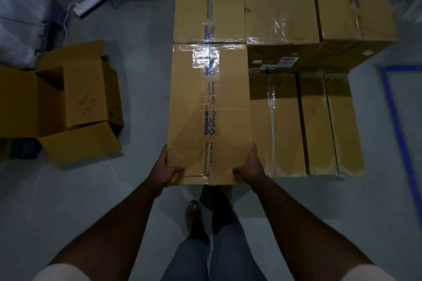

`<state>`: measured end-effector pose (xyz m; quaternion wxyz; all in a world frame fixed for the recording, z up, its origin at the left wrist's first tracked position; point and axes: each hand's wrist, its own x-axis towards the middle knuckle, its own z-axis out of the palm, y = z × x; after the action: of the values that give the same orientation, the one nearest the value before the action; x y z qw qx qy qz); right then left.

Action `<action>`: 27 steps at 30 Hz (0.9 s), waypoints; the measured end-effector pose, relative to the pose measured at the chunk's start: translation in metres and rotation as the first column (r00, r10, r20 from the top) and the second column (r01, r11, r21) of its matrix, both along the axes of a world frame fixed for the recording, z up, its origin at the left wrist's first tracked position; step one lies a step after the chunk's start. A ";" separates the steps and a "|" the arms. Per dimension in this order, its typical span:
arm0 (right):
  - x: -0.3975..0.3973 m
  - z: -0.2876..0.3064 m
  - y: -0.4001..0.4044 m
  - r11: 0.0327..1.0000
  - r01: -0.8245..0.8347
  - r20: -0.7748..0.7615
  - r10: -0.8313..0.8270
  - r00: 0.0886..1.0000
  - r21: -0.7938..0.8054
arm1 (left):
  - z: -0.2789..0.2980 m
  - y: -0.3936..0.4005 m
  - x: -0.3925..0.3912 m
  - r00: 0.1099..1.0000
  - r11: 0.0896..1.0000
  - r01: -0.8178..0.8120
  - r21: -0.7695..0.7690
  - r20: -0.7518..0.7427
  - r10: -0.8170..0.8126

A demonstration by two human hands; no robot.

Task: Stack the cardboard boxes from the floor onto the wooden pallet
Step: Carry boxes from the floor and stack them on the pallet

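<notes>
I judge the task well along: several sealed boxes (280, 2) are already stacked, and my left hand (167, 170) and right hand (251, 166) grip the near corners of a taped box (209, 109) beside them, with an open box (77, 102) left on the floor (141, 52).

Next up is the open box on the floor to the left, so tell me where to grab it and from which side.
Take the open cardboard box by its two opposite side walls, low down, coming from above and in front with one hand per side. Its flaps are splayed loose and would likely bend or tear, so avoid them. Both the left hand and right hand are now holding the taped box.
</notes>
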<state>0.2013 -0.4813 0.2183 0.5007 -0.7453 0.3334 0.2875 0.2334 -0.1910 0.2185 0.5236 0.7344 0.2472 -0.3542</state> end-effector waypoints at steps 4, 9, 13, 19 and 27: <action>-0.006 0.000 0.002 1.000 -0.009 0.015 0.010 1.000 -0.029 | -0.003 0.003 -0.004 0.999 0.999 0.040 0.000 0.025 -0.040; -0.019 -0.002 0.009 0.989 -0.016 0.106 0.032 0.994 -0.150 | 0.003 -0.001 -0.008 0.992 0.992 0.051 0.117 0.112 -0.064; -0.036 0.042 0.026 0.979 0.138 0.264 -0.096 0.960 -0.147 | 0.055 -0.020 -0.011 0.959 0.950 0.009 0.312 0.266 -0.096; -0.091 0.135 0.037 0.941 0.322 0.393 -0.337 0.855 0.108 | 0.140 -0.025 -0.044 0.884 0.983 0.120 0.142 0.436 -0.171; -0.210 0.185 -0.005 0.803 0.541 0.386 -0.594 0.705 0.250 | 0.189 -0.085 -0.126 0.809 0.931 0.364 -0.008 0.498 -0.312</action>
<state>-0.0090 -0.4867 0.4033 0.6701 -0.6207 0.4050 -0.0405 0.1077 -0.2757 0.4073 0.5347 0.8038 -0.0464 -0.2566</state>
